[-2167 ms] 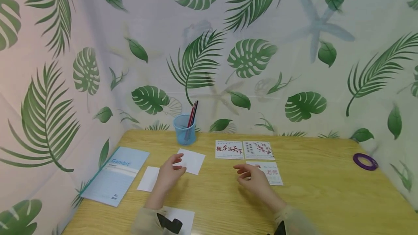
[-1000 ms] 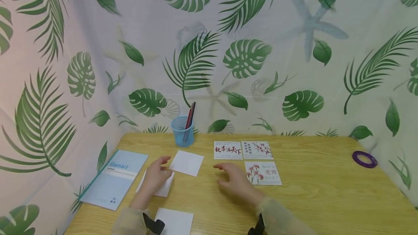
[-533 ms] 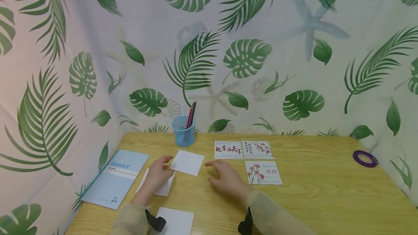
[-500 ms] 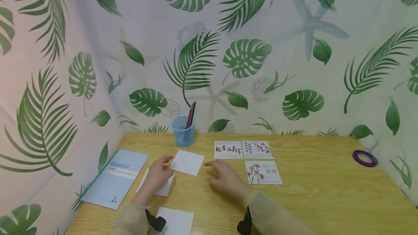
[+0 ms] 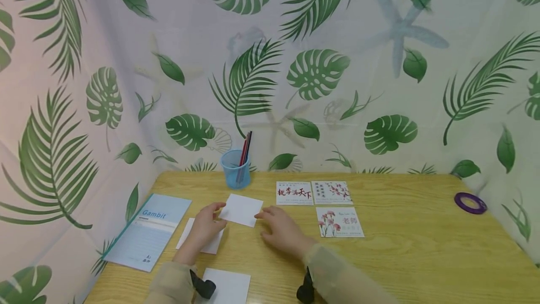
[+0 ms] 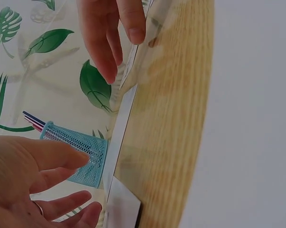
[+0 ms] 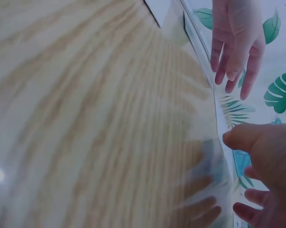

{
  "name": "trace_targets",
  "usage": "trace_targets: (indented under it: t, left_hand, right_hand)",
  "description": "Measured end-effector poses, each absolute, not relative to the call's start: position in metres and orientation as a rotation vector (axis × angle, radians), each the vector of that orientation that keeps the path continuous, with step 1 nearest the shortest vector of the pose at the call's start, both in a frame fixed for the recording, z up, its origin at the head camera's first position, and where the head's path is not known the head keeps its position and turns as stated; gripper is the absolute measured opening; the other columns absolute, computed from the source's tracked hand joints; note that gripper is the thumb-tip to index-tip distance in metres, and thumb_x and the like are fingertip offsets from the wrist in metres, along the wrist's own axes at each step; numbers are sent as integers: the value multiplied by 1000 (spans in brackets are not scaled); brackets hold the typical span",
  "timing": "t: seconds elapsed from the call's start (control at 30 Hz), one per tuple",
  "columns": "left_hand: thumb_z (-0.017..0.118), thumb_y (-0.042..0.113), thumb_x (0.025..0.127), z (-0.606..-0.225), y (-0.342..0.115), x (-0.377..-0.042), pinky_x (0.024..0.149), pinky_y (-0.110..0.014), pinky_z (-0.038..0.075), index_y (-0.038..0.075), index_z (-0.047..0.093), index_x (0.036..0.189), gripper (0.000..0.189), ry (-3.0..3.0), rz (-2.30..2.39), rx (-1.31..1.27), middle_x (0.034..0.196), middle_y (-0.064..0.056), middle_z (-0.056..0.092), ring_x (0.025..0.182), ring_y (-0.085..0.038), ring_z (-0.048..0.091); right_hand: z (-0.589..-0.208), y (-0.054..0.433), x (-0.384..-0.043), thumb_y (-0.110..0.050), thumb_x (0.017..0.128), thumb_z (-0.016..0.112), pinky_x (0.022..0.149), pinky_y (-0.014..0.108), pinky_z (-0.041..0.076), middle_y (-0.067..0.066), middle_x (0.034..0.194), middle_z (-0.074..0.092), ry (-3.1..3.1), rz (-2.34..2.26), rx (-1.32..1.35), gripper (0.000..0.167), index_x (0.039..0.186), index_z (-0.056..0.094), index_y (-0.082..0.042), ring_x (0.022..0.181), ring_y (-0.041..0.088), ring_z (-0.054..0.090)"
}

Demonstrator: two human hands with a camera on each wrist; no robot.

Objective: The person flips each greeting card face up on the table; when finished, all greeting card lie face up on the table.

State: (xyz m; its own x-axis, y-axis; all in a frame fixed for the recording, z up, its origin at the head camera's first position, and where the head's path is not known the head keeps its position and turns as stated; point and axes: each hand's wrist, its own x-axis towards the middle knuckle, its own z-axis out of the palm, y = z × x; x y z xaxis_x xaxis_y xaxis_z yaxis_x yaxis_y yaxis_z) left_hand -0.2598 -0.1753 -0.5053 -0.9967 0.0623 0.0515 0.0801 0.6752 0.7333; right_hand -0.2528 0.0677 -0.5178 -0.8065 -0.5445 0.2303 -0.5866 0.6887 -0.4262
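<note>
A blank white card [image 5: 242, 210] lies flat on the wooden table between my two hands. At its left edge is my left hand [image 5: 204, 227], fingers loosely bent and thumb apart, hovering partly over a second white card [image 5: 214, 244]. My right hand [image 5: 283, 231] has its fingertips by the right edge of the first card; whether they touch it I cannot tell. Neither hand grips anything. From the left wrist view, the left hand [image 6: 33, 180] has its fingers spread above the tabletop. The right wrist view gives the right hand [image 7: 266, 175] with thumb and fingers apart.
Another white card [image 5: 228, 286] lies near the left sleeve. Three printed cards, including a flower card [image 5: 340, 222], sit to the right. A blue mesh pencil cup [image 5: 236, 169] stands behind, a notebook [image 5: 147, 231] far left, a purple tape roll [image 5: 470, 203] far right.
My right hand has moved left, from over the flower card to the right edge of the blank card. My left hand has drawn back slightly left. The cards have stayed put.
</note>
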Motion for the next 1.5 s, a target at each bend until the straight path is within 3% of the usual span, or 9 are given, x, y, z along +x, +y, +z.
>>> trace_targets:
  t: [0.13, 0.43, 1.17, 1.5]
  left_hand:
    - [67, 3, 81, -508, -175, -262, 94, -53, 52, 0, 60, 130, 49, -2875, -1200, -128, 130, -28, 59, 113, -42, 60]
    - [67, 3, 84, -509, -174, -265, 101, -54, 49, 0, 59, 132, 49, -2904, -1205, -136, 135, -26, 57, 124, -43, 55]
    - [69, 9, 88, -507, -173, -269, 105, -52, 47, 0, 56, 134, 49, -2952, -1284, -76, 137, -28, 56, 128, -42, 53]
    - [70, 9, 87, -509, -171, -276, 98, -52, 50, -1, 55, 134, 50, -2933, -1297, 16, 127, -27, 61, 118, -40, 58]
  right_hand:
    - [-520, 62, -252, -15, 89, 68, 115, 53, 35, 21, 140, 55, -2843, 658, 947, 40, 128, 63, -7, 136, 46, 43]
    - [-518, 52, -254, -21, 92, 68, 119, 51, 32, 17, 143, 55, -2909, 601, 907, 40, 130, 63, -10, 141, 43, 38]
    - [-520, 43, -267, -29, 95, 66, 108, 52, 45, 14, 135, 62, -2911, 424, 922, 39, 128, 65, -9, 138, 37, 46]
    - [-521, 41, -268, -24, 95, 65, 107, 48, 47, 16, 132, 64, -2906, 432, 925, 34, 124, 67, -6, 134, 34, 51]
